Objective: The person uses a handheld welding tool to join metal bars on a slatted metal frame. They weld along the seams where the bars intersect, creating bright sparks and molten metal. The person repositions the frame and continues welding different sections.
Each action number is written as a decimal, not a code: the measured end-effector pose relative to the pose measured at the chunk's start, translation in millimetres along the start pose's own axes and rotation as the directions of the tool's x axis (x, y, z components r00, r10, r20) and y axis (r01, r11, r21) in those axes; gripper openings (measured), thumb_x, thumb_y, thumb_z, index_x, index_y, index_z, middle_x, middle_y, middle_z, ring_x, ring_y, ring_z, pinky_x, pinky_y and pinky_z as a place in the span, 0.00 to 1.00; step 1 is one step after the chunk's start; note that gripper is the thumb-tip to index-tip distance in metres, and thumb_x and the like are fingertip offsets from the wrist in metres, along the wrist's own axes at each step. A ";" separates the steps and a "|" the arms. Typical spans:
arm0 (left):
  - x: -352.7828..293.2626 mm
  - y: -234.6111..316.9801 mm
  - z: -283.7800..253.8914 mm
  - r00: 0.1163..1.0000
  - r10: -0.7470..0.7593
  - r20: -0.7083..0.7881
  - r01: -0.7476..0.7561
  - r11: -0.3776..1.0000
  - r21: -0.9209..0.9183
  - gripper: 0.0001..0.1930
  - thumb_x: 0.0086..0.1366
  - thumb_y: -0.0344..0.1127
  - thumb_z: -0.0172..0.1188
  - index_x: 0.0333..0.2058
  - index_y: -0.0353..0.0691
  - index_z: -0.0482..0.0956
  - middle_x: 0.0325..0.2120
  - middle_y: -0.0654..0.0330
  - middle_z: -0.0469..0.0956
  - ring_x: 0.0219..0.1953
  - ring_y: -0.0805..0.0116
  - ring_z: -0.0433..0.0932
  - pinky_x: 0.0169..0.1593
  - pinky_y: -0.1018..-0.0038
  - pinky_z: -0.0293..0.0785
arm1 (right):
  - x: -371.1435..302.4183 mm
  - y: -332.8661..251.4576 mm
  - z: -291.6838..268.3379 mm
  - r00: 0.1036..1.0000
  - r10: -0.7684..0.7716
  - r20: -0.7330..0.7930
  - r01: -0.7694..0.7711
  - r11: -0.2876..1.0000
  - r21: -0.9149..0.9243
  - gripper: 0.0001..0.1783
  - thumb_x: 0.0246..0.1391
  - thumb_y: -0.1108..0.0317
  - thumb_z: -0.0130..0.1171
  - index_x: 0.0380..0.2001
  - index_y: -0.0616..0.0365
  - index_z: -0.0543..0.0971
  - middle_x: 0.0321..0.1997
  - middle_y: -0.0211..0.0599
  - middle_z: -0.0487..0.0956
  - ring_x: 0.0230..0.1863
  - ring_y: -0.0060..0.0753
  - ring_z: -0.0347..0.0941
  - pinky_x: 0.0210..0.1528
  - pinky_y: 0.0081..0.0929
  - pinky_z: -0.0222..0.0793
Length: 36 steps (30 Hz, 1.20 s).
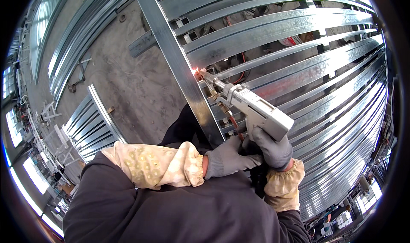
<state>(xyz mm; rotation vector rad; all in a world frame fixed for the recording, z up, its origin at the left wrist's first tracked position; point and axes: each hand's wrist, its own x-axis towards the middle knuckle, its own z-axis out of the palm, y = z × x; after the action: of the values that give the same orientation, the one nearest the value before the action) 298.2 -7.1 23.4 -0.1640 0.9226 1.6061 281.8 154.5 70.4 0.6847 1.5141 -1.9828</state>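
Observation:
My right hand (275, 150), in a grey glove, is wrapped round the grip of a silver handheld welding gun (261, 107). Its nozzle points up and left, and a bright glow (197, 71) shows at the tip, against the inner edge of a long metal side rail (177, 65). There the rail meets a wide crosswise slat (260, 32). My left hand (232, 156), also gloved in grey, is closed just below the grip, its fingers round a black cable (257, 174) hanging from the gun. A thin reddish hose and brass fittings (223, 104) run under the gun's barrel.
Many parallel metal slats (329, 127) fill the right side, with gaps between them. A smaller slatted panel (94, 125) lies at the left. Long metal profiles (81, 38) rest on the grey concrete floor (136, 78) farther back. A short metal piece (143, 43) touches the rail's left side.

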 end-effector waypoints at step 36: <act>44.5 172.2 -78.2 0.841 0.509 0.181 -0.083 -0.209 0.974 0.18 0.58 0.45 0.67 0.45 0.44 0.82 0.33 0.58 0.81 0.39 0.62 0.81 0.45 0.66 0.76 | 3.8 60.4 -43.8 0.992 -0.039 0.117 0.015 0.979 0.201 0.32 0.60 0.52 0.62 0.58 0.64 0.71 0.40 0.40 0.82 0.30 0.25 0.78 0.28 0.22 0.73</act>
<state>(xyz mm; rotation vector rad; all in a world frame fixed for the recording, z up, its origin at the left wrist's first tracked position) 104.2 -16.9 25.5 1.1083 2.4078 0.7410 323.7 183.5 15.7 0.6152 1.2716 -2.1761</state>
